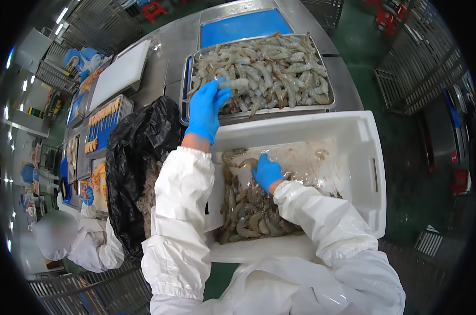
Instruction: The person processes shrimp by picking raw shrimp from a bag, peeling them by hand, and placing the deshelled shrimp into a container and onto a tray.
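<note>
My left hand [205, 109], in a blue glove, is at the near left corner of a metal tray [330, 100] heaped with peeled shrimp [280, 71]. Its thumb and fingers pinch a pale peeled shrimp [234, 84] over the heap. Lower down, my right hand [267, 172], also gloved in blue, reaches into a white plastic bin [366, 157]. Its fingers are closed at an unpeeled shrimp [247, 163], partly hidden by the glove. More grey unpeeled shrimp [251, 215] lie piled in the bin's near left part.
A black plastic bag [138, 136] holding a greyish mass stands left of the bin. Beyond are a white board [120, 76], a blue tray [246, 27] and skewered food [102, 123]. A co-worker [93, 244] in white works at left. A metal rack [422, 63] stands right.
</note>
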Available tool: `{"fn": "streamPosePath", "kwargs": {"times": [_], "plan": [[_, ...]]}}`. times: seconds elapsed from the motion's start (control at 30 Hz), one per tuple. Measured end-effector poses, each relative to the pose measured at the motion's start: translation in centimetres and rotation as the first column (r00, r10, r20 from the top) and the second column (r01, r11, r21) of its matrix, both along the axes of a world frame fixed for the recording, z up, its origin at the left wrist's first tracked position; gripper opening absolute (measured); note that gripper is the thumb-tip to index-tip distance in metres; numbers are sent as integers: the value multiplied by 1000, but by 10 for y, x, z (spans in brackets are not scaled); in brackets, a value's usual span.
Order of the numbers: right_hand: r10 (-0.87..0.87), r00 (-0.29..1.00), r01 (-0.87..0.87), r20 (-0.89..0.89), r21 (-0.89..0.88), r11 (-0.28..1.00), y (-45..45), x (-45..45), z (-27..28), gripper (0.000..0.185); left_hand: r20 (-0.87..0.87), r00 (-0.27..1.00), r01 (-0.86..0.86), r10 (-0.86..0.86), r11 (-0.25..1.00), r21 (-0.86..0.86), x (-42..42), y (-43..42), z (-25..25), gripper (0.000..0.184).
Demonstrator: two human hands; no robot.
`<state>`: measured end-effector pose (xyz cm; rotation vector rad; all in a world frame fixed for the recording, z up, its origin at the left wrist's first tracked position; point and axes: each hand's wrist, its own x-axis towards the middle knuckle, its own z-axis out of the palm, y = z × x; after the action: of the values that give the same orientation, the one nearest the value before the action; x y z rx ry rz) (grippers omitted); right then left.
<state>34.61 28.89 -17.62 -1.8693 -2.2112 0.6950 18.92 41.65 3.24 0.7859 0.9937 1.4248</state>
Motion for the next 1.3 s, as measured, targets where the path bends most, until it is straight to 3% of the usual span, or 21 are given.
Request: {"fn": "streamPosePath", "kwargs": {"times": [0.1,0.23,0.3,0.37,0.4,0.47,0.53,0.67,0.73,0.87,1.0,1.03,1.07,1.13,1.2,1.23,1.3], "plan": [[-6,999,3,34,96,995,-4,-7,-11,26,32,997,69,-69,998,13,4,26,1,48],[28,997,-18,-67,145,989,-6,2,-18,23,-237,971,-32,20,998,-48,3,-2,-9,65],[-40,992,50,-121,81,995,-7,8,-37,27,-413,906,69,-90,995,-65,0,-58,0,53],[-133,846,59,-516,-158,986,3,22,-24,31,-446,866,164,-225,971,-172,-5,-125,4,33],[-216,716,25,-664,-285,958,5,24,-8,34,-417,865,195,-280,952,-234,-9,-157,-6,32],[-355,498,-76,-791,-447,891,3,23,65,43,-381,859,214,-342,916,-340,-13,-209,-13,27],[-340,455,-196,-823,-465,863,-5,14,122,42,-269,882,245,-386,864,-439,-19,-250,-31,29],[-296,439,-405,-848,-481,778,-36,-33,187,45,-264,962,-30,-66,939,-341,-21,-278,-25,42],[-253,456,-519,-853,-486,703,-51,-64,188,45,-267,954,-190,135,963,-192,-42,-288,-33,42],[-79,539,-639,-839,-468,610,-84,-126,229,51,-201,892,-429,405,899,-91,-87,-321,-5,29],[4,532,-754,-847,-471,459,-111,-188,233,55,-283,774,-608,566,789,-85,-134,-369,-11,24],[23,548,-774,-836,-497,392,-118,-199,235,56,-294,742,-629,603,778,9,-141,-379,-9,23],[83,548,-810,-832,-505,297,-121,-211,225,58,-278,753,-628,597,777,-34,-150,-389,-8,22],[-56,528,-837,-847,-531,135,-135,-228,212,59,-238,790,-601,565,790,-121,-171,-409,-7,22],[113,510,-847,-853,-475,239,-152,-237,210,61,-219,805,-583,552,805,-111,-178,-421,-3,20],[260,567,-817,-782,-491,304,-156,-237,213,64,-261,788,-599,558,793,-111,-182,-424,-5,20],[501,550,-825,-668,-344,448,-167,-240,190,54,-316,762,-622,565,775,-114,-183,-425,-13,21]]}}
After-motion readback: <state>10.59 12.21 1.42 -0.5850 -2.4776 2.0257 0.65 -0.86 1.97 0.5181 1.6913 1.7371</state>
